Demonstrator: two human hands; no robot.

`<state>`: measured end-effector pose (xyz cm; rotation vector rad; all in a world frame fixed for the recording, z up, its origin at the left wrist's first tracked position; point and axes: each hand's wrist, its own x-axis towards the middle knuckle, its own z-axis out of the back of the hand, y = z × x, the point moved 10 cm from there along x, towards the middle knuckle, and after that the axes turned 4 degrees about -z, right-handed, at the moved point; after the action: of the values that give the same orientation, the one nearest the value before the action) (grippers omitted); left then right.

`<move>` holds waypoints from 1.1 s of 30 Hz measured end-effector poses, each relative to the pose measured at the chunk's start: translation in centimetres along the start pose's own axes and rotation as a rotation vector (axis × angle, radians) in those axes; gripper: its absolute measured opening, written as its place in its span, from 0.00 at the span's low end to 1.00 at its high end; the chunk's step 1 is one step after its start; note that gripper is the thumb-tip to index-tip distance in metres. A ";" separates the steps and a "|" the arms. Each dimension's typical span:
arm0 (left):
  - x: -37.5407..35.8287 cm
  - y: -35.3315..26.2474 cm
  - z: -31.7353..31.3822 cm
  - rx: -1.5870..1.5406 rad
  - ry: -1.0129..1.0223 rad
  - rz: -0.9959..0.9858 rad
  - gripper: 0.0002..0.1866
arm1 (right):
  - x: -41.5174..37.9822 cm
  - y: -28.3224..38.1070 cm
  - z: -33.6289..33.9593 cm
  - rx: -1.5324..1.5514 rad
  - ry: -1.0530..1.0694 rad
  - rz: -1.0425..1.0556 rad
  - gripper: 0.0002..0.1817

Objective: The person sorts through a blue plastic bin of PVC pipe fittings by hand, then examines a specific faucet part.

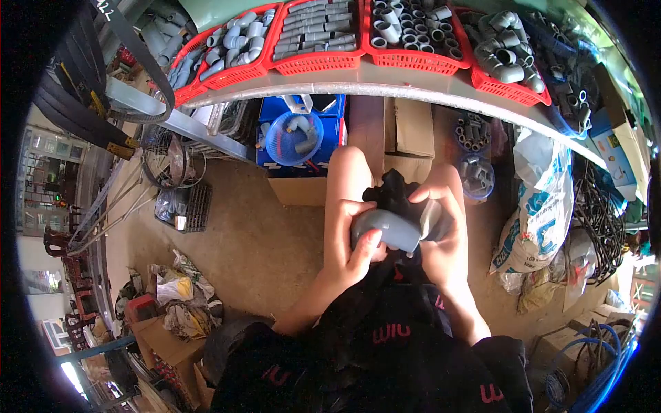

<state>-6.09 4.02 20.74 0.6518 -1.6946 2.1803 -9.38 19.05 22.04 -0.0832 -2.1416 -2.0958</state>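
Hands are meeting in front of the person's lap, forearms angling inward from the near edge. Left hand (pixel 348 241) is wrapping a tight grip around a grey PVC elbow fitting (pixel 389 229), thumb pressing its near side. Right hand (pixel 444 237) is curling closed over the fitting's right end and a black cloth (pixel 392 189). Red baskets (pixel 310 60) of grey pipe fittings (pixel 313 31) are sitting on the far worktop (pixel 385 86).
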 end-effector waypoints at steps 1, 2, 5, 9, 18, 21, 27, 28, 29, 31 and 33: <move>0.0 -0.4 0.3 0.015 -0.017 -0.061 0.15 | -0.1 1.0 0.0 -0.012 -0.013 0.067 0.20; 0.1 0.2 0.4 -0.050 -0.028 0.060 0.15 | -0.3 1.9 -0.1 -0.025 -0.030 0.135 0.20; 0.7 0.9 0.1 -0.179 -0.103 0.269 0.14 | -0.9 4.4 0.2 -0.282 -0.071 0.357 0.22; -0.5 5.1 -1.4 -0.523 -0.048 0.598 0.11 | -1.2 5.9 -0.9 -0.571 0.074 0.542 0.26; 0.9 3.7 -2.8 -0.251 0.153 0.422 0.11 | 1.5 -0.2 0.4 -0.329 0.132 0.128 0.18; -0.3 3.6 -3.1 -0.149 0.185 0.352 0.16 | 0.2 -6.5 -1.3 0.652 0.223 -0.469 0.21; 0.3 0.2 -3.7 0.044 0.319 -0.306 0.33 | -2.1 -8.0 -1.4 0.840 0.275 -0.651 0.22; 0.9 -0.3 -4.1 0.046 0.357 -0.344 0.35 | -0.9 -6.3 0.1 0.569 0.261 -0.428 0.21; 1.2 -0.3 -3.4 -0.015 0.143 -0.395 0.36 | 0.1 -3.8 1.4 0.299 0.246 -0.205 0.20; 1.1 4.2 -3.8 -0.493 -0.097 0.112 0.31 | 0.1 1.6 2.5 -0.181 0.139 0.095 0.17; -2.1 8.0 -6.3 -0.788 0.079 0.758 0.28 | -1.0 4.1 1.5 -0.612 0.187 0.451 0.21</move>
<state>-9.31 8.15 11.73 -0.3351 -2.7819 1.5779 -7.91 20.75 25.95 -0.3764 -1.1770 -2.2659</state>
